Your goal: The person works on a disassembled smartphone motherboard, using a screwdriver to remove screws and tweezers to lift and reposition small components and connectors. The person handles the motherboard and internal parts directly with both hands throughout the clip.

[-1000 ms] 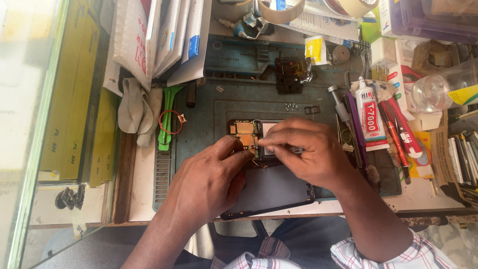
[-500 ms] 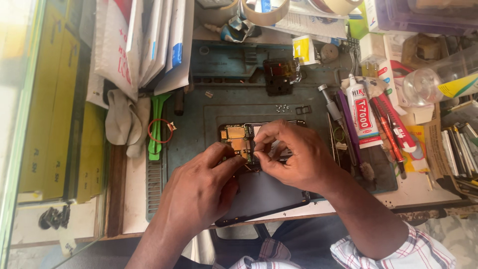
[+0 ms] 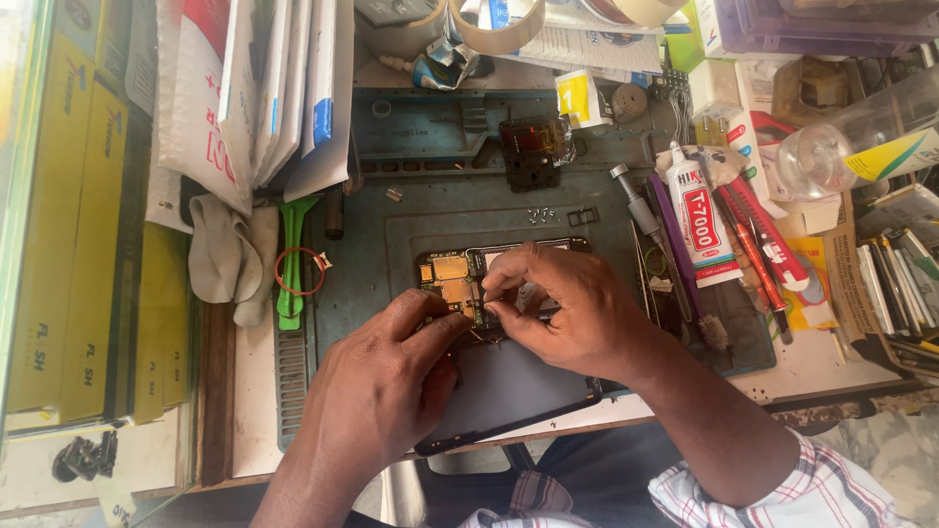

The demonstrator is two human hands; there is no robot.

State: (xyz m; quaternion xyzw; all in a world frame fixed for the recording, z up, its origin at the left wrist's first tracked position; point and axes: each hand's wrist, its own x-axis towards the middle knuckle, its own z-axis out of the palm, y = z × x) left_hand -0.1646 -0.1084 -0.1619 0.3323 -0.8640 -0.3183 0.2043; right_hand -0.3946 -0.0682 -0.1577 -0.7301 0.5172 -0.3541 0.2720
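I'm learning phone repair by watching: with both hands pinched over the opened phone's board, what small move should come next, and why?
Probably a gentle lift at the spot the right hand is pinching, while the left hand keeps the opened phone steady on the mat. Both sets of fingertips meet beside the exposed gold board, and loose screws already lie above it, so something there seems ready to come free.

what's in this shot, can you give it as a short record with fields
setting: cluttered repair bench under a blue-grey work mat
left hand: left hand rests on the opened phone, fingertips at its circuit board
right hand: right hand pinches over the board; any tool is hidden
loose parts: small screws on the mat
right of mat: glue tube, red pen
left of mat: green pry tool, red rubber band, grey cloth
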